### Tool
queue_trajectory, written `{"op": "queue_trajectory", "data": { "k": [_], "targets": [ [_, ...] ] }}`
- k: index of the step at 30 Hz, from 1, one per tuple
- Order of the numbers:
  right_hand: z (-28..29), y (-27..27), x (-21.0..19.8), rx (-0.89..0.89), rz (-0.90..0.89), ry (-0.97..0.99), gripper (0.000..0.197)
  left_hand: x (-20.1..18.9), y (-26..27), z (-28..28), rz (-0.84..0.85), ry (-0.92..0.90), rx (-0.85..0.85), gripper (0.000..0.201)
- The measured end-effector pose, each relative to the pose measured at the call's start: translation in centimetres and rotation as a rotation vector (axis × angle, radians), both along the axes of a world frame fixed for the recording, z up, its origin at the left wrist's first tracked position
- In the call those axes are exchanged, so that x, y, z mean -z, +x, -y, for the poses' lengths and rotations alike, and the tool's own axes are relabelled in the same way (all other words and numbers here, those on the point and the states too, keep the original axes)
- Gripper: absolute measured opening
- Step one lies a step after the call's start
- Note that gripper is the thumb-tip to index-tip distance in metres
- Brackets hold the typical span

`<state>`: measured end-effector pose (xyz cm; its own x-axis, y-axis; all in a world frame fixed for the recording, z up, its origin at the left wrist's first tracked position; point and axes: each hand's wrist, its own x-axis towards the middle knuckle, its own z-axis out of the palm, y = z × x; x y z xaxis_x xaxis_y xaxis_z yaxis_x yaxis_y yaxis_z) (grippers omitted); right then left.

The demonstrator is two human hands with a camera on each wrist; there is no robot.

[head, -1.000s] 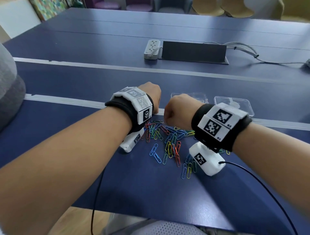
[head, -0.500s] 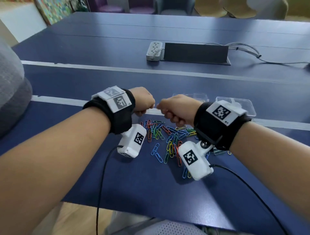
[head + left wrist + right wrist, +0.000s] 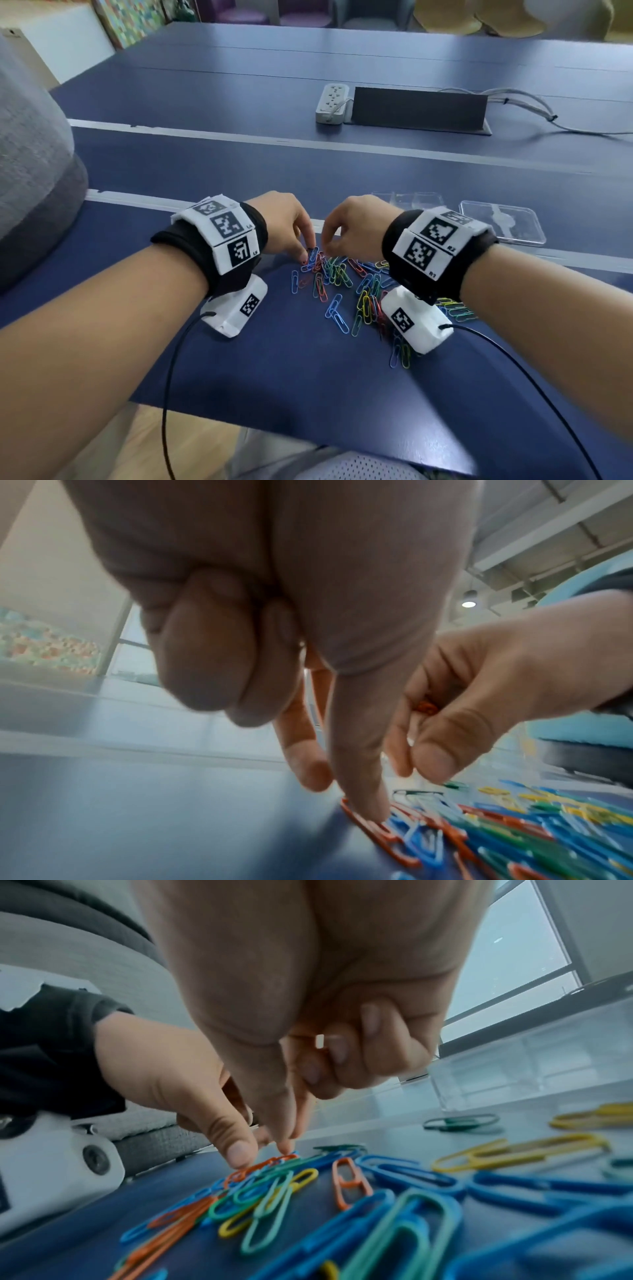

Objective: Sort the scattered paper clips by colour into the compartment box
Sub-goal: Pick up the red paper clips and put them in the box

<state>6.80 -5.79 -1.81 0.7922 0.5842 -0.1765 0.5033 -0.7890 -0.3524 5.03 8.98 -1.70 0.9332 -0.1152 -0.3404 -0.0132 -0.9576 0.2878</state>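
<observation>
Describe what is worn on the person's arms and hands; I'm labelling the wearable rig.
The left hand and right hand are bare, with no sleeves. Each wrist has a black band carrying white blocks printed with black square markers. Under each hangs a white camera housing, also marked, trailing a thin black cable.

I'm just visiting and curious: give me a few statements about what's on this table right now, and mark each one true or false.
1. The coloured paper clips lie loose on the dark blue table. True.
2. The clear plastic compartment box is already full of clips. False: it looks empty in the right wrist view.
3. The left hand reaches its fingertips down to the pile's edge. True.
4. The right hand lies flat on the table. False: its fingers are curled above the clips.
5. A white power strip lies farther back. True.
</observation>
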Motion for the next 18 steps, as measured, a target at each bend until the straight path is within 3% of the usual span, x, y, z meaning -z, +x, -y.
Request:
{"op": "queue_trajectory", "data": {
  "k": [6,11,15,18],
  "targets": [
    [-1.3,-0.7,-0.1,-0.186,0.041,-0.124,0.018,0.0,-0.4,0.1,0.051,0.022,0.039,0.012],
    [-0.8,-0.5,-0.2,-0.097,0.036,-0.089,0.015,0.5,-0.4,0.3,0.043,0.088,0.088,0.007],
    [0.6,0.2,-0.9,0.114,-0.179,0.053,0.005,0.4,-0.5,0.2,0.062,0.074,0.125,0.015],
    [1.5,0.8,-0.7,0.256,-0.44,0.251,0.01,0.1,-0.9,0.3,0.094,0.122,0.153,0.012]
  ]
}}
